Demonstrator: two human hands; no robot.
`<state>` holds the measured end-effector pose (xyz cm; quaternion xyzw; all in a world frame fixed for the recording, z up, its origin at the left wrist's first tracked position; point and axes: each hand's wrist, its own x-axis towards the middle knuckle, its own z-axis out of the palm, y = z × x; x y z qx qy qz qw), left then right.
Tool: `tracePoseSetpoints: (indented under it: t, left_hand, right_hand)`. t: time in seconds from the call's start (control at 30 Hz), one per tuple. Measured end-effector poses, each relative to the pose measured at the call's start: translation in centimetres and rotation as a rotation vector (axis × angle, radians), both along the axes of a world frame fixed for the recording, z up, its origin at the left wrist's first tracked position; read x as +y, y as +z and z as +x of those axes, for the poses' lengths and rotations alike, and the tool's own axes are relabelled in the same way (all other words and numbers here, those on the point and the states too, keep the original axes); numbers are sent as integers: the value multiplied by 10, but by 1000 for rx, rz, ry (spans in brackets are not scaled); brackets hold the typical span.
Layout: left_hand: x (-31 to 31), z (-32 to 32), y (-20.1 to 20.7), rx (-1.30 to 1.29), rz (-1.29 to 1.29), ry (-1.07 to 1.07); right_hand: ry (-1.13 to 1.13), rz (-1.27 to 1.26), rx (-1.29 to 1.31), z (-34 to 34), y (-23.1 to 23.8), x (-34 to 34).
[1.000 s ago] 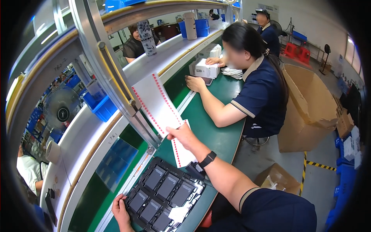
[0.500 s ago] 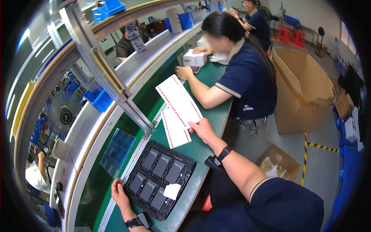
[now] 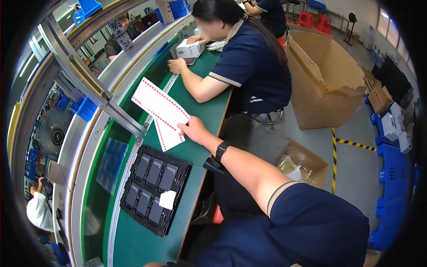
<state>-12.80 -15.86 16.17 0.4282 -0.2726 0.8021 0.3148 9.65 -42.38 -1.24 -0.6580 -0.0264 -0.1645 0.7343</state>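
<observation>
Right hand grips a dotted-edge sheet above a green table

A white sheet with rows of red dots along its long edges is pinched at one corner by the right hand, thumb on top. It is above the table, just beyond a black tray. A second dotted sheet shows partly under the first; whether the hand grips it too cannot be told. A mere sliver of skin shows at the lower edge on the left hand's side, so the state of the left hand cannot be told.

The tray lies on the table with six dark flat pieces in two rows of three. A scrap of white paper rests on its right part. Left of the tray is a see-through blue sheet.

Farther along the table sits a co-worker, one hand touching a white box. A metal post rises at the table's far edge. Behind the co-worker stands a large open cardboard box, with a smaller one nearer on the floor.
</observation>
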Motion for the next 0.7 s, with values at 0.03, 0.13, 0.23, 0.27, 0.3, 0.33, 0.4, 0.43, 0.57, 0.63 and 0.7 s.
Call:
tracePoseSetpoints:
  t: [0.03,0.13,0.23,0.27,0.3,0.33,0.4,0.43,0.57,0.63,0.7]
  left_hand:
    - [-2,-6,-1,7,-3,1]
    - [3,-24,0,36,21,22]
    - [11,-52,-4,97,54,71]
    - [13,-60,-6,112,62,90]
    - [13,-69,-6,125,71,112]
    - [14,-77,-5,135,81,134]
    - [16,-88,1,133,104,165]
    - [18,-92,5,128,115,177]
    - [16,-108,20,77,148,227]
    - [12,-110,28,29,155,231]
    - [9,-108,36,-24,164,228]
  right_hand:
    - [6,-4,10,-1,0,-4]
    - [-8,-89,-9,5,-2,-2]
    - [-2,-97,-65,13,-7,-1]
    - [6,-94,-39,15,-7,-2]
    - [-3,-103,-41,13,-2,-1]
    - [6,-88,-39,11,0,0]
    - [22,-48,-39,11,0,-5]
    - [33,-24,-36,11,-1,-7]
    - [62,-31,-23,9,2,1]
    - [62,-27,-33,11,-5,-6]
    - [55,-21,-46,11,-9,-8]
